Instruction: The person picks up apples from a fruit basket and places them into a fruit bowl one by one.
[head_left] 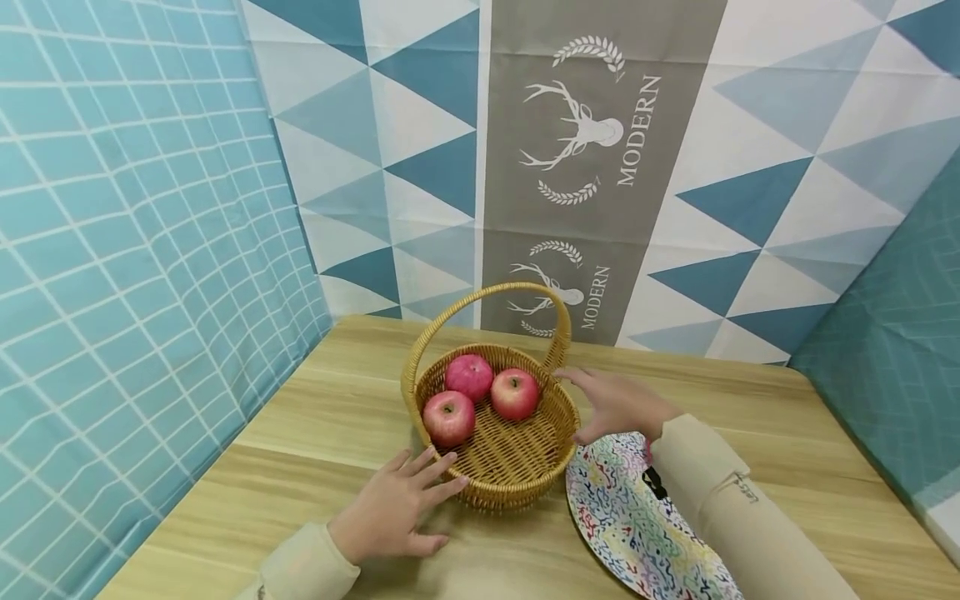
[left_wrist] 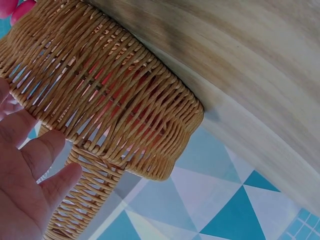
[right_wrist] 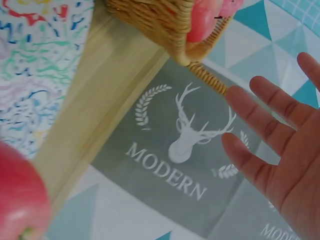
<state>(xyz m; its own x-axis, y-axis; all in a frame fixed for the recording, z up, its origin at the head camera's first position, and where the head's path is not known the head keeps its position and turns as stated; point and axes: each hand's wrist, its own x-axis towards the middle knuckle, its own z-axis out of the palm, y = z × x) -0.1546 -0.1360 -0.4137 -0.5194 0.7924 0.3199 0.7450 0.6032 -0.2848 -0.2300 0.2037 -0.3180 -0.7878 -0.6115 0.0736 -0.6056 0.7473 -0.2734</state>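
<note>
A wicker basket point(head_left: 510, 483) with a tall arched handle stands on the wooden table and holds two red apples point(head_left: 448, 418) and a deeper pink, ribbed round fruit point(head_left: 468, 377). My left hand point(head_left: 393, 508) is at the basket's near left side, fingers spread, fingertips over the rim; in the left wrist view its fingers point(left_wrist: 45, 150) lie against the weave. On the right side, my right hand point(head_left: 618, 404) has thumb and fingers apart beside the rim. The right wrist view shows those fingers point(right_wrist: 270, 120) extended, with nothing in them.
A white cloth-like item with coloured squiggles point(head_left: 637, 517) and a black clip lies right of the basket, partly under the right forearm. Another red apple point(right_wrist: 20, 195) shows near the right wrist. A patterned backdrop point(head_left: 420, 167) rises behind the table point(head_left: 315, 417).
</note>
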